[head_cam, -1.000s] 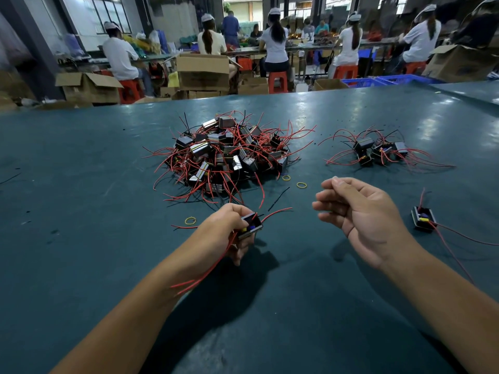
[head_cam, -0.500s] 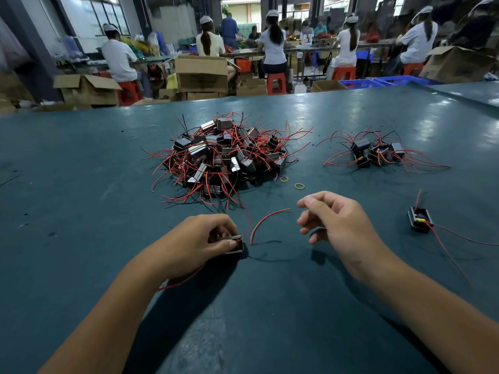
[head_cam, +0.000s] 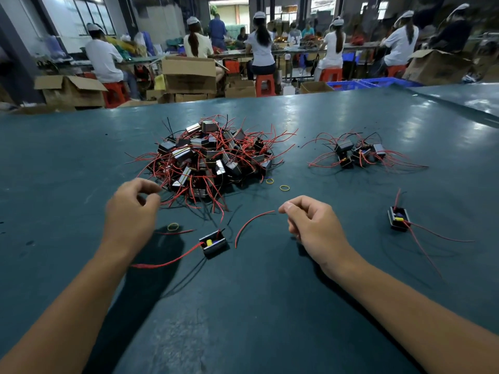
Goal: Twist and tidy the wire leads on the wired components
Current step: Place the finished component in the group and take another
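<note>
A small black box [head_cam: 214, 243] with red wires [head_cam: 253, 222] lies loose on the counter [head_cam: 256, 306], between both hands. The left hand [head_cam: 129, 211] at ten o'clock and the right hand [head_cam: 310, 222] at two hang loosely curled, holding nothing. Farther, at twelve, waits the tangled pile [head_cam: 213, 157], likely undone stock.

Dim indoor light falls from overhead, with pale daylight in the windows [head_cam: 81, 14] at far left, and bright patches of glare lie on the far right of the worktop [head_cam: 421, 130]. Both forearms cast dark soft shadows; the wide lens bows the edges, and the background is soft.
</note>
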Demonstrator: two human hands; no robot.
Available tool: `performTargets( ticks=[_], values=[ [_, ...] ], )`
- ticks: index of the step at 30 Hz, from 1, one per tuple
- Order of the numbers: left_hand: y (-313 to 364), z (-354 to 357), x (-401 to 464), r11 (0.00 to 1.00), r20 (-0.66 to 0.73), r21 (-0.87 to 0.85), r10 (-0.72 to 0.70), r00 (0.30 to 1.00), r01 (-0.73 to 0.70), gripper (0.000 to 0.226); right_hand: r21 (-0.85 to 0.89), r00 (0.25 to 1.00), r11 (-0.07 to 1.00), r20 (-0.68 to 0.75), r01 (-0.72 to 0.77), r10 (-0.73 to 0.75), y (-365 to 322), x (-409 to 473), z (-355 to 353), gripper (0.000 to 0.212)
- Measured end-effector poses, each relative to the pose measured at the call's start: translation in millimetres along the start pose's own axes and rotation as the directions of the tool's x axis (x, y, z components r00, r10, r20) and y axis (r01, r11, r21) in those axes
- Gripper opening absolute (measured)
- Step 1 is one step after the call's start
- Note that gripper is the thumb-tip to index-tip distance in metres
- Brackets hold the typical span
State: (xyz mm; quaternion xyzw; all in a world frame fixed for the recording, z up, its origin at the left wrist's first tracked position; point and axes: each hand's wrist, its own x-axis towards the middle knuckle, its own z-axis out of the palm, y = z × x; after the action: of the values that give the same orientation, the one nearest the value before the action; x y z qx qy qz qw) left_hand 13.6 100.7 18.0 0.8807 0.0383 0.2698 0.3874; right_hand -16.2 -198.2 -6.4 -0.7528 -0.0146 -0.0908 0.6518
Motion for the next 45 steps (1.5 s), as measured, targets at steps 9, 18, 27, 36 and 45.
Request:
performTargets(
  ticks=[9,18,27,36,45],
  values=[
    [32.9,2.0,107.3,0.879,0.234,0.350,0.252,0.939,-0.323,0.018,-0.024,0.995,0.997,0.061,0.076,-0.074,11.5,6.2,3.4,0.019],
    [28.3,39.3,135.4,0.635,0.347,0.688,0.136,0.928,-0.350,0.035,-0.049,0.993,0.995,0.086,0.087,-0.083,13.8,6.8,2.8,0.019],
    [27.9,43.7,133.4,0.779,0.319,0.552,0.130,0.939,-0.296,0.029,-0.083,0.992,0.994,0.106,0.077,-0.068,13.7,7.3,3.1,0.024],
    [73.4,21.4,129.5,0.996,0.472,0.089,-0.052,0.880,0.012,0.040,-0.064,0.991,0.997,0.129,0.046,-0.038,10.8,4.6,3.3,0.026],
    [86.6,16.5,128.3,0.976,0.349,-0.206,0.007,0.937,0.069,0.019,-0.055,0.989,0.998,0.149,0.034,-0.026,9.3,3.7,2.8,0.027]
  ],
)
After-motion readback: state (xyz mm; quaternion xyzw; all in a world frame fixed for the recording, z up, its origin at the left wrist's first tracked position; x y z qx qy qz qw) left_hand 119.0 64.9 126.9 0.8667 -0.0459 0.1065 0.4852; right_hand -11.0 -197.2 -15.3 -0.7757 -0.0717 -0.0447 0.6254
